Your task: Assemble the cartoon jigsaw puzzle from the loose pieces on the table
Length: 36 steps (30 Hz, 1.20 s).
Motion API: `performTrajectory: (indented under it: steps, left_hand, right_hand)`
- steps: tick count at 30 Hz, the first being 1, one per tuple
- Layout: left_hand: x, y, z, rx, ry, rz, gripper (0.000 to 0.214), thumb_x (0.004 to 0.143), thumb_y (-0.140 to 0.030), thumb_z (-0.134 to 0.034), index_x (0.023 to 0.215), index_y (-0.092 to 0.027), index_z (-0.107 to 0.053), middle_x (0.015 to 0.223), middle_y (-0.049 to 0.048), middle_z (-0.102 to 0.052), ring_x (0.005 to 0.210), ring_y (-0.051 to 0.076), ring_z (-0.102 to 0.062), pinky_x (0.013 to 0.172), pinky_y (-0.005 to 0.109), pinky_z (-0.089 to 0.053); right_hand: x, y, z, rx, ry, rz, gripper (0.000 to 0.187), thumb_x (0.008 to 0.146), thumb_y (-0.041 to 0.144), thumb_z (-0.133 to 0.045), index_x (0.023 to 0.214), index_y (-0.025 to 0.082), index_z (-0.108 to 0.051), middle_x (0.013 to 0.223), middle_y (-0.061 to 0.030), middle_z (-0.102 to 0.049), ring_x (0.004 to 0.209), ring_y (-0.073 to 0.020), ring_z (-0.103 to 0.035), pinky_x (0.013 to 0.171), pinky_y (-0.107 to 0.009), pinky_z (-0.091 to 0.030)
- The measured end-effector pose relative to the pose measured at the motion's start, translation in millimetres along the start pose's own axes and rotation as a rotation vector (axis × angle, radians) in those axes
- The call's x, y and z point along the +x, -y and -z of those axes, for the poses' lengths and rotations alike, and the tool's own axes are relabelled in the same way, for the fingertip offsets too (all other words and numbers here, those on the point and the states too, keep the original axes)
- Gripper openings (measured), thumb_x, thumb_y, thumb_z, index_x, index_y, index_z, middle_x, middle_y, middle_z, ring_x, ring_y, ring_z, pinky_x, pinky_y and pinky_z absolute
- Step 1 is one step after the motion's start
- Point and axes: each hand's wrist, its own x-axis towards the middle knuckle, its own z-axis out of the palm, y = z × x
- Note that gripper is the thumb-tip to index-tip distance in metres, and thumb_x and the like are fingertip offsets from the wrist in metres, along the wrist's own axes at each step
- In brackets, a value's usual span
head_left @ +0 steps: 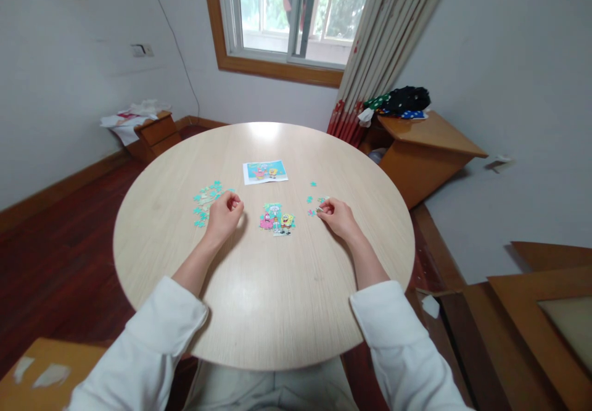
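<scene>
Between my hands lies a partly joined jigsaw puzzle [276,220] with pink, yellow and teal cartoon figures. My left hand [224,215] is closed, fingers curled together, beside a spread of loose teal puzzle pieces [202,200]; whether anything is in its fingers is hidden. On the other side, my right hand [337,215] pinches a small puzzle piece [319,210] between thumb and forefinger. A few more loose pieces [309,200] lie just by those fingertips. Behind the puzzle rests a printed reference picture [265,171] with the same figures.
Everything lies on a round pale wooden table [263,306]. Beyond it are a window [296,16] and a curtain [370,47]. A wooden cabinet [420,152] with cloths on top stands at the right, and a small drawer unit [160,136] at the left.
</scene>
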Motion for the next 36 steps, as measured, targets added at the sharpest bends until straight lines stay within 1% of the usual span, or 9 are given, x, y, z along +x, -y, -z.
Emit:
performTrajectory:
  steps: [3,6,9,12,17,20,26,31,36]
  left_hand:
    - [-1.5,-5.0,0.3,-0.007,0.003,0.005,0.005,0.066,-0.02,-0.05,0.062,-0.019,-0.047,0.054,-0.0053,-0.044,0.052,0.011,-0.042,0.055,0.024,-0.032]
    - [-2.7,-9.4,0.2,-0.028,0.014,0.022,0.006,0.066,-0.019,-0.051,0.062,-0.019,-0.047,0.053,-0.0055,-0.044,0.051,0.011,-0.041,0.053,0.024,-0.032]
    - [-3.9,-11.3,-1.7,-0.065,0.048,0.014,0.007,0.067,-0.02,-0.052,0.062,-0.019,-0.048,0.055,-0.0049,-0.047,0.052,0.01,-0.043,0.054,0.024,-0.033]
    - [-7.4,-12.6,-5.9,-0.126,0.119,-0.017,0.008,0.069,-0.023,-0.054,0.064,-0.018,-0.052,0.059,-0.0028,-0.052,0.056,0.011,-0.047,0.056,0.025,-0.037]
    - [-20.1,-19.7,-15.0,-0.316,0.351,-0.002,0.016,0.072,-0.032,-0.059,0.073,-0.017,-0.058,0.068,0.0022,-0.063,0.063,0.015,-0.059,0.063,0.028,-0.046]
    - [-26.6,-23.8,-19.7,-0.385,0.434,0.029,0.02,0.07,-0.035,-0.064,0.076,-0.016,-0.059,0.069,0.0031,-0.065,0.065,0.016,-0.062,0.066,0.03,-0.048]
    - [-29.9,-22.4,-24.3,-0.359,0.447,-0.02,0.022,0.068,-0.035,-0.069,0.076,-0.016,-0.061,0.071,0.0031,-0.064,0.068,0.015,-0.059,0.068,0.03,-0.047]
    - [-31.2,-23.0,-23.8,-0.341,0.493,-0.043,0.016,0.069,-0.03,-0.066,0.074,-0.016,-0.06,0.068,0.0019,-0.062,0.066,0.014,-0.057,0.066,0.028,-0.046]
    - [-30.9,-25.4,-22.9,-0.334,0.481,-0.025,0.012,0.07,-0.028,-0.064,0.074,-0.016,-0.06,0.066,0.0011,-0.061,0.064,0.013,-0.056,0.063,0.027,-0.045]
  right_hand:
    - [-0.4,2.7,-1.9,0.038,-0.017,0.005,0.01,0.061,0.023,-0.065,0.067,0.016,-0.061,0.058,0.002,-0.058,0.057,-0.0122,-0.052,0.06,-0.027,-0.04]
    - [-1.2,6.1,-6.2,0.159,-0.026,0.032,0.015,0.061,0.03,-0.066,0.066,0.016,-0.063,0.062,-0.0005,-0.062,0.06,-0.0135,-0.054,0.062,-0.028,-0.042]
    - [-3.8,12.2,-13.8,0.335,0.003,0.034,0.021,0.06,0.035,-0.068,0.068,0.016,-0.064,0.069,-0.0035,-0.066,0.065,-0.0153,-0.059,0.067,-0.031,-0.046]
    - [-8.8,20.7,-23.9,0.452,0.059,0.015,0.023,0.061,0.037,-0.069,0.07,0.017,-0.065,0.07,-0.004,-0.066,0.067,-0.0161,-0.06,0.067,-0.031,-0.047]
    - [-18.4,34.8,-39.8,0.411,0.143,0.14,0.022,0.068,0.036,-0.065,0.076,0.016,-0.07,0.08,-0.0061,-0.069,0.073,-0.0161,-0.061,0.07,-0.031,-0.047]
    - [-24.0,41.3,-46.8,0.409,0.22,0.157,0.019,0.069,0.032,-0.063,0.077,0.016,-0.071,0.081,-0.0064,-0.07,0.073,-0.0158,-0.061,0.07,-0.03,-0.048]
    - [-34.6,53.2,-55.9,0.43,0.342,0.143,0.016,0.067,0.03,-0.067,0.073,0.015,-0.07,0.073,-0.0045,-0.069,0.067,-0.0142,-0.06,0.067,-0.029,-0.046]
    - [-38.7,60.0,-60.2,0.4,0.347,0.168,0.018,0.068,0.032,-0.067,0.073,0.015,-0.071,0.072,-0.0045,-0.069,0.066,-0.0138,-0.059,0.067,-0.029,-0.045]
    - [-38.7,61.4,-60.5,0.429,0.311,0.152,0.021,0.067,0.036,-0.07,0.074,0.016,-0.071,0.07,-0.0035,-0.068,0.063,-0.0131,-0.057,0.063,-0.028,-0.045]
